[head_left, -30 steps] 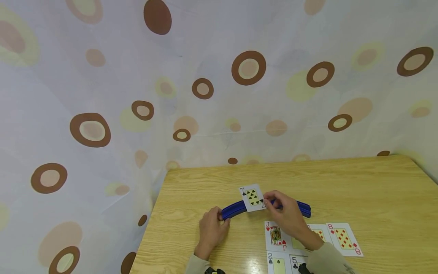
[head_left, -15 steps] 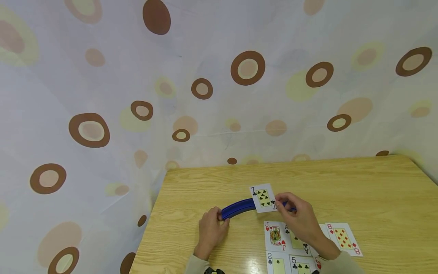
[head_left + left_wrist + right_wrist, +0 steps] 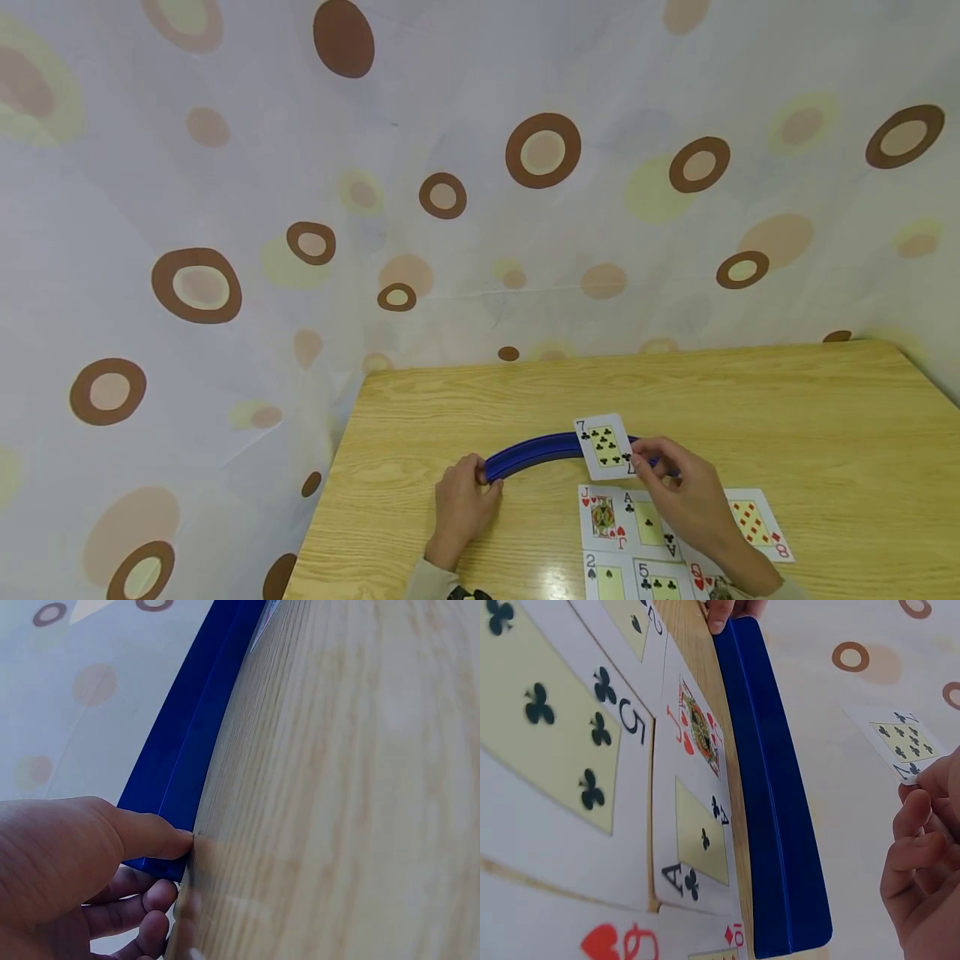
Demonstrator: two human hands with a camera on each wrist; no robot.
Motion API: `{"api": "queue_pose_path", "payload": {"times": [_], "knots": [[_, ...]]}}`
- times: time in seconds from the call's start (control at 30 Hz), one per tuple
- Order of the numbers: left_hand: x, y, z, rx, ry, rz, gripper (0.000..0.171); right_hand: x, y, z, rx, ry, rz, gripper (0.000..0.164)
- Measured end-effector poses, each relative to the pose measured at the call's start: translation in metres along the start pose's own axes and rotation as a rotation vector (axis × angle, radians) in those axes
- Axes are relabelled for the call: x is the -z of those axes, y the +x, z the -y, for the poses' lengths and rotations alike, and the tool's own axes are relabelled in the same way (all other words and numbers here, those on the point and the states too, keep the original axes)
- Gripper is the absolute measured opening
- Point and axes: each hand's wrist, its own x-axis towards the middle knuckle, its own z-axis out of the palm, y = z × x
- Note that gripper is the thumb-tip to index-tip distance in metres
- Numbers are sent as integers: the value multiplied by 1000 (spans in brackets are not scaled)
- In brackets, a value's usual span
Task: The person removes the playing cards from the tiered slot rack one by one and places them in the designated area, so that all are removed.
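Note:
A blue curved card holder (image 3: 536,452) lies across the wooden table. My left hand (image 3: 461,507) grips its left end; the left wrist view has the thumb (image 3: 161,836) on the near face and curled fingers around the end. Between thumb and fingertips my right hand (image 3: 686,496) pinches a seven of clubs (image 3: 603,447) by its right edge. That card is face up and appears over the right half of the holder in the head view. In the right wrist view the seven of clubs (image 3: 900,742) looks apart from the blue holder (image 3: 769,787).
Face-up cards lie in rows nearer me: jack of hearts (image 3: 602,518), ace of clubs (image 3: 649,521), eight of diamonds (image 3: 753,525), two of spades (image 3: 606,579), five of clubs (image 3: 660,579) and a red heart card. My right arm covers part of them. A circle-patterned cloth (image 3: 480,233) hangs behind the table.
My right hand has carried the seven of clubs rightward along the holder, and slightly toward me in the last half second. The left hand and the holder have stayed in place.

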Motion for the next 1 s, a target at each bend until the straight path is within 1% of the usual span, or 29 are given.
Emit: {"api": "queue_pose_path", "payload": {"times": [0.2,0.43,0.67,0.7,0.8,0.9,1.0], "knots": [[0,-1,0,4,-3,-3,21,8,-10,-3,-27,-41,-30,12],[-1,0,1,24,4,14,20,17,-22,-7,-141,-106,-33,11],[-1,0,2,21,6,19,22,28,-33,-12,-208,-140,-38,12],[-1,0,2,23,5,21,22,30,-35,-13,-228,-142,-33,14],[-1,0,2,28,5,27,21,40,-37,-16,-316,-163,15,20],[-1,1,2,22,4,27,21,52,-37,-20,-419,-169,111,28],[-1,1,2,26,2,33,21,63,-36,-26,-470,-193,197,32]]}}
